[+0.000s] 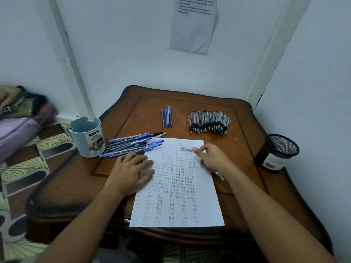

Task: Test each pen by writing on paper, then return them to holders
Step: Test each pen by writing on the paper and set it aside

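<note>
On the wooden tabletop [245, 149], a white paper sheet [176, 204] is laid near the front edge, its lower border reaching almost to the carved rim. The sheet is taken as the landmark. It is covered with rows of the handwritten word "Test", dense in the upper half and sparser below. The left hand [131, 171] is pressed flat on the sheet's left edge, its fingers spread and straight, so nothing is held in that grip. The right hand [212, 158] is set over the sheet's upper right part, and a blue pen [187, 149] is pinched in a narrow grip at the fingertips, lying nearly level above the writing.

Left of the sheet's top corner, a loose fan of blue pens [133, 145] is spread, its tips touching the paper's edge. Further left, a smooth pale-blue holder [87, 137] is stood close to the tabletop's left rim. Beyond the sheet, a small cluster of blue pens [166, 116] and a tight row of clear pens with black grips [209, 122] are laid, with bare polished wood between them. Right of the sheet, a black mesh cup [277, 152] is placed near the right rim, well apart from the paper, close to the white wall [313, 73].
</note>
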`<state>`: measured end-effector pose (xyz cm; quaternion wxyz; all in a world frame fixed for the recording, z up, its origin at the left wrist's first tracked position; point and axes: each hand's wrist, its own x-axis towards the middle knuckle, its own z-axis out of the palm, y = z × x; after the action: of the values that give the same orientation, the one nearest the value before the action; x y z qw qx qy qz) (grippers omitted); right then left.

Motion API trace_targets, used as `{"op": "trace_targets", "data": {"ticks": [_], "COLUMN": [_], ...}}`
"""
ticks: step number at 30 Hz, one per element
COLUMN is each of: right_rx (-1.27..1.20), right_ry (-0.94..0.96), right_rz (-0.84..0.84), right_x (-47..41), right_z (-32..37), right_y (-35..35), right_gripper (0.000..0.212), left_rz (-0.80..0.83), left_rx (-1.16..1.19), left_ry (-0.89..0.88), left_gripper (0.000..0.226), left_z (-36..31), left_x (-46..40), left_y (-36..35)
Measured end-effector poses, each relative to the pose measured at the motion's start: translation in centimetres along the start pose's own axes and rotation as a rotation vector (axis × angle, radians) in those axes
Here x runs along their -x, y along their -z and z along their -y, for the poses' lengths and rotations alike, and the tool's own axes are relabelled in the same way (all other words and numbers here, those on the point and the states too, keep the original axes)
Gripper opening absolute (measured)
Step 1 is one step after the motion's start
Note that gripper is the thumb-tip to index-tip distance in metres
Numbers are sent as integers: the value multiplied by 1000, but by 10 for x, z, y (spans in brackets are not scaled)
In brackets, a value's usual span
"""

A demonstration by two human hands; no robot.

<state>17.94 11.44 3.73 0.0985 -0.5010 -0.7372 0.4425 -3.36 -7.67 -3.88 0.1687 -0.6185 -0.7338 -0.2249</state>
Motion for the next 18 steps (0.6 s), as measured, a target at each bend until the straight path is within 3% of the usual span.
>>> {"op": "trace_targets", "data": {"ticks": [3, 7, 14, 18], "right_rx": [-473, -759, -913, -874], "right_ry": [-64, 20, 98, 197], "right_rz": [153, 244, 244, 141], "right_x": [5, 23, 35, 36], "right_z": [-4, -10, -33, -40], "right_y": [6, 4, -7, -14], "right_gripper": [25, 23, 23, 29], "left_rz": [2, -6, 10, 5], "left_rx": [8, 24, 26, 17], "left_ry": [1, 1, 10, 4], "left_gripper": [43, 43, 43, 44], "left_z": [2, 3, 3, 2], "left_x": [0, 1, 1, 1], "left_y": [-2, -3, -3, -3]}}
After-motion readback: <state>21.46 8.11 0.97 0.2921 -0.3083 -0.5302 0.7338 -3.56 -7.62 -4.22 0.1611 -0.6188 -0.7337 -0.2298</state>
